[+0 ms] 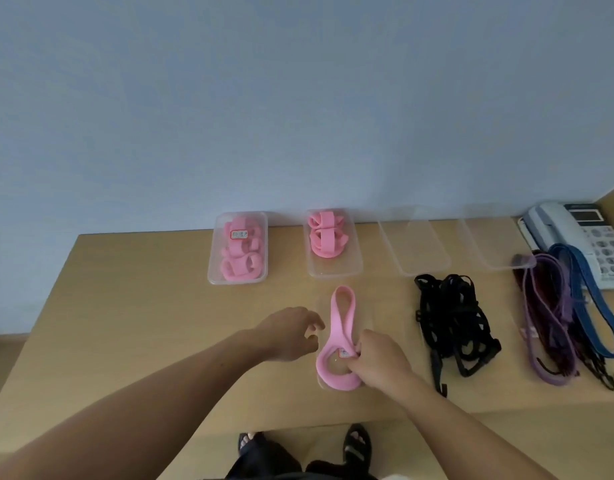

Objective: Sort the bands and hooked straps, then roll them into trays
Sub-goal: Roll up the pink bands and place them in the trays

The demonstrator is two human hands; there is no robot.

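I have 2 grips in view over the worktop (160,306). The right grip (378,362) pinches 1 pink band (343,317) at the point where it crosses itself, by a small label. That makes 2 loops: a narrow one pointing away from me and a rounder one near me. The left grip (291,334) hovers just beside the band, fingers loosely curled and holding nothing. The band lies at the front middle of the worktop, on what looks like a faint clear tray (320,384).

Along the back edge I count 4 clear trays. The far-left tray (215,271) and the second tray (354,268) each hold rolled pink bands; I cannot count the rolls surely. The third tray (423,265) and fourth tray (496,258) hold nothing.

To the right lie 2 piles: 1 tangle of black straps (454,327), and 1 bundle of purple, dark red and blue straps (555,323). 1 telephone (575,230) sits in the far right corner.
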